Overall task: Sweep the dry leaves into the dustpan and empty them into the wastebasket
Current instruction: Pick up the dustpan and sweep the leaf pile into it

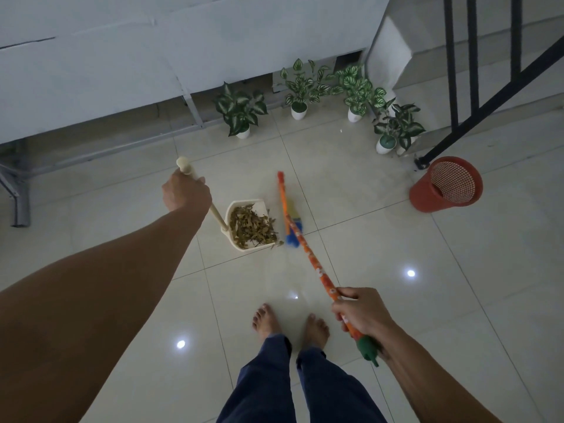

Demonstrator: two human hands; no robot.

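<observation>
A cream dustpan [241,246] stands on the tiled floor, holding a heap of dry brown leaves [251,227]. My left hand [185,190] grips the top of its long cream handle [217,216]. My right hand [360,311] is closed around the orange patterned broom handle [308,251] near its green end. The blue broom head [293,233] rests on the floor just right of the dustpan's mouth, blurred. A red mesh wastebasket [445,186] stands at the right, tilted toward me.
Several potted plants [241,112] line the back by a grey wall. A black stair railing [476,96] rises at the right, its foot beside the wastebasket. A metal frame leg [19,206] stands at the far left. My bare feet [290,323] are below the broom.
</observation>
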